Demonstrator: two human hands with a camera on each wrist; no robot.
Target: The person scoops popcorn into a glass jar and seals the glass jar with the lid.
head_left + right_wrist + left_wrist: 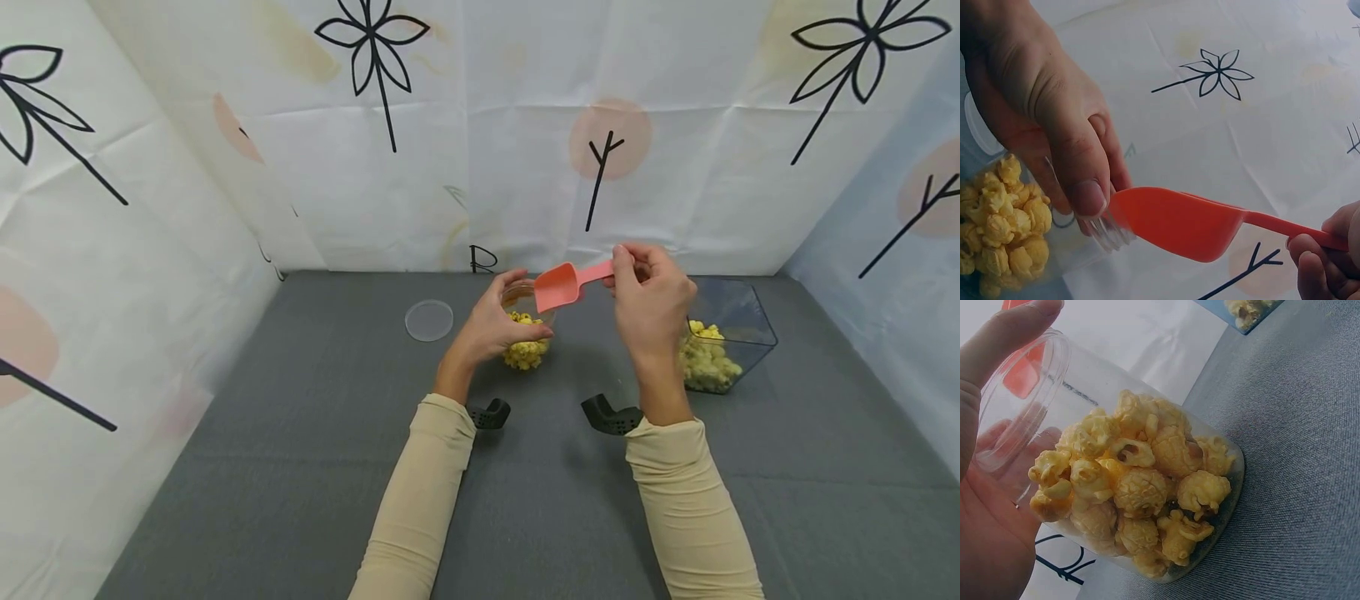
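A clear plastic jar part filled with popcorn is gripped near its neck by my left hand, thumb on one side and fingers on the other. My right hand pinches the handle of a coral-red scoop. The scoop's tip lies over the jar's mouth in the right wrist view, its bowl tilted toward the opening. No popcorn shows in the scoop in the head view. Close to the right forearm stands a clear rectangular container with more popcorn in it.
A round clear lid lies on the grey tabletop to the left of the jar. White patterned cloth rises behind the table and along both sides. Each wrist carries a black camera mount.
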